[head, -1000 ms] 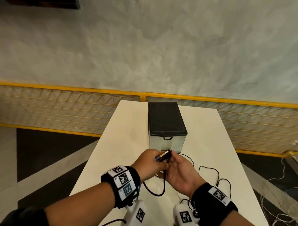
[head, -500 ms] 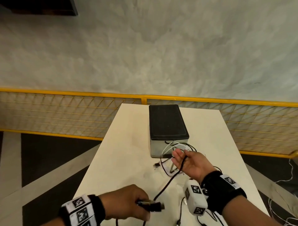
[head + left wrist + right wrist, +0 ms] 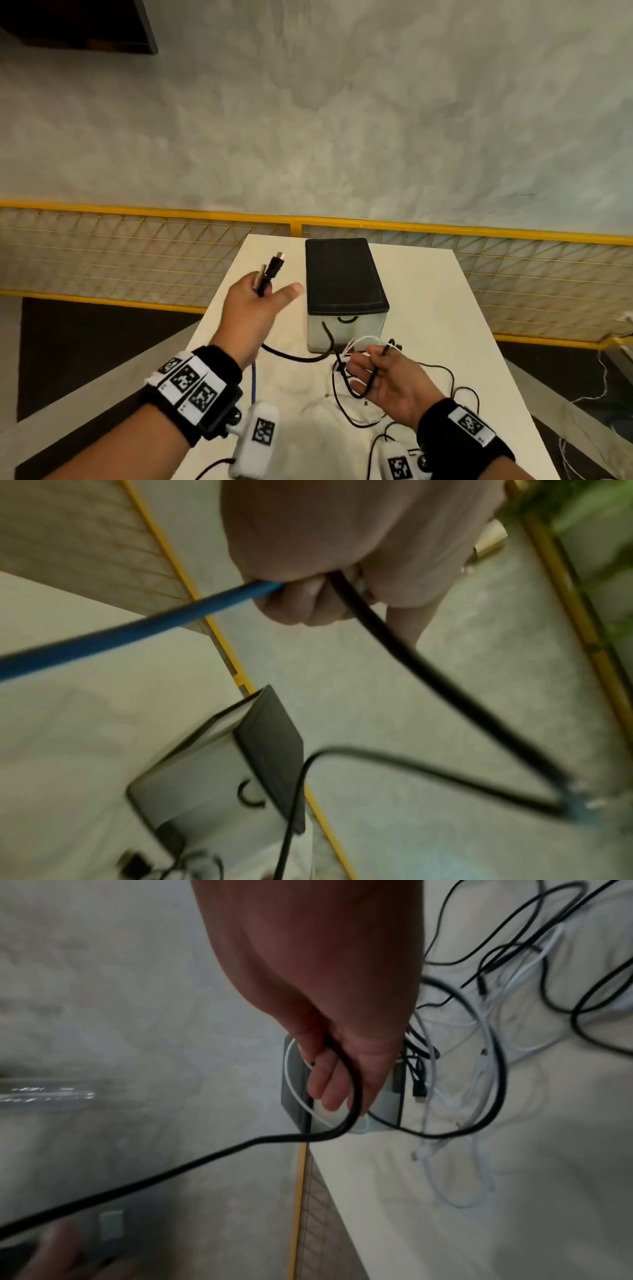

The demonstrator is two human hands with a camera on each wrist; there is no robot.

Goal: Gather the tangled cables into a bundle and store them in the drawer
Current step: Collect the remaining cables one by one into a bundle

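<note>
My left hand (image 3: 270, 291) is raised left of the drawer box (image 3: 342, 274) and grips a black cable and a blue cable (image 3: 137, 628) near their plug ends (image 3: 274, 269), thumb sticking out. In the left wrist view the left hand (image 3: 308, 596) is a fist round both. My right hand (image 3: 370, 363) lies palm up in front of the box's shut drawer (image 3: 346, 329). A thick black cable (image 3: 240, 1145) and a white one loop round its fingers (image 3: 329, 1088), held at the thumb. The tangle (image 3: 359, 404) of black and white cables lies on the white table (image 3: 428, 291).
The black-topped box stands mid-table toward the far edge. A yellow mesh railing (image 3: 137, 209) runs behind the table, with grey floor beyond. More white cables (image 3: 599, 394) trail on the floor at the right. Bare table shows left and right of the box.
My left hand has swung up and forward from near the table's front edge to beside the box, lifting the plug ends. The right hand has drawn slightly back from the drawer front.
</note>
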